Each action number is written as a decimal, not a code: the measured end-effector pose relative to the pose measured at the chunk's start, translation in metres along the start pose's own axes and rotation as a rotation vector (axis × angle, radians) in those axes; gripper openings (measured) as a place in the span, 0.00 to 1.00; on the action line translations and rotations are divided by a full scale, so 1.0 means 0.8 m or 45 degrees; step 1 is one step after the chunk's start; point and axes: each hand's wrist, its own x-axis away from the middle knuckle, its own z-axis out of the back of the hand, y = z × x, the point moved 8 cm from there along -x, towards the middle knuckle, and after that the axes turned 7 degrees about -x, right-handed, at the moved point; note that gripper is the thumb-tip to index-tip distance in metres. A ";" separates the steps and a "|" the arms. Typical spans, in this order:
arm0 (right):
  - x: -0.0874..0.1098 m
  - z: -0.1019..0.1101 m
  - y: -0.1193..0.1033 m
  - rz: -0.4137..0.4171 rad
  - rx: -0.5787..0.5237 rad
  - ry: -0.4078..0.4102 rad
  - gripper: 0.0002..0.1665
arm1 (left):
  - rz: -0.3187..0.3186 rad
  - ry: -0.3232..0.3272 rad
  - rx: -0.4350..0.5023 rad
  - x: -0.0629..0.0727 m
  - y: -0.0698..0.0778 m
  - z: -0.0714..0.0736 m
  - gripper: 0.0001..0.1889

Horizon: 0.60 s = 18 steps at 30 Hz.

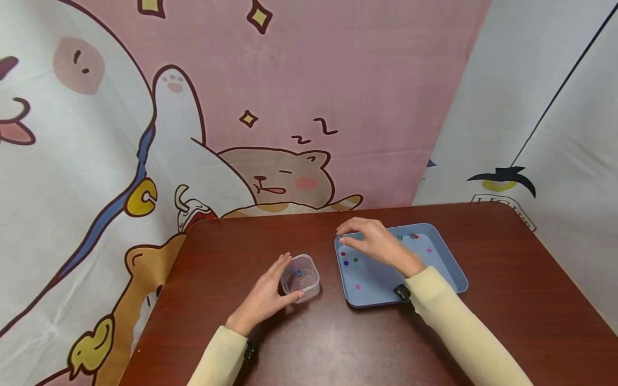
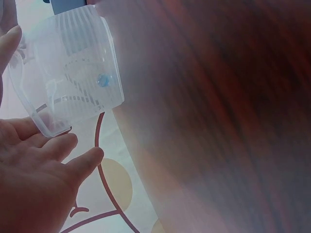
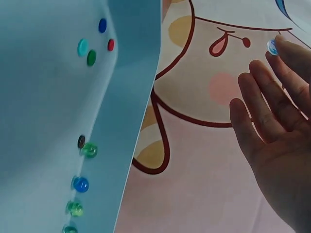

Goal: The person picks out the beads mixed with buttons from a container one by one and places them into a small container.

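Note:
My left hand (image 1: 265,292) holds a small clear plastic container (image 1: 313,289), with the thumb at its near side and the fingers along its left side. One blue marble (image 2: 103,80) lies inside it. Above the left end of a blue tray (image 1: 381,298), my right hand (image 1: 376,241) pinches a clear, bluish marble (image 3: 272,47) between thumb and index finger; its other fingers are extended. In the right wrist view, a blue marble (image 3: 81,184) and several green marbles line the tray's edge. Small round pieces, including a red one (image 3: 111,44) and a dark blue one (image 3: 102,25), lie near them.
The container and tray stand apart on a dark reddish-brown table (image 1: 521,300). Two pink pieces lie in the tray, one near the front (image 1: 358,287) and another farther right (image 1: 429,250). A cartoon-printed cloth (image 1: 376,107) hangs behind the table.

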 end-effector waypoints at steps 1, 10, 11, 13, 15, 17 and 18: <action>0.000 -0.001 -0.002 0.006 -0.002 -0.001 0.10 | -0.008 0.004 -0.001 0.000 0.001 0.000 0.52; -0.001 -0.018 -0.024 0.066 -0.007 -0.003 0.09 | -0.009 0.006 0.019 -0.001 -0.001 0.000 0.52; -0.001 -0.020 -0.027 0.070 -0.017 -0.007 0.09 | -0.012 0.008 0.020 -0.001 -0.001 0.000 0.52; -0.001 -0.025 -0.030 0.076 -0.030 -0.014 0.09 | -0.014 0.011 0.020 -0.001 -0.001 0.000 0.52; -0.001 -0.030 -0.035 0.091 -0.031 -0.021 0.09 | -0.018 0.015 0.017 -0.002 -0.001 0.001 0.52; -0.002 -0.035 -0.039 0.109 -0.031 -0.036 0.09 | -0.020 0.014 0.016 -0.002 -0.001 0.001 0.52; -0.002 -0.038 -0.041 0.117 -0.030 -0.047 0.09 | -0.023 0.014 0.016 -0.001 0.000 0.000 0.52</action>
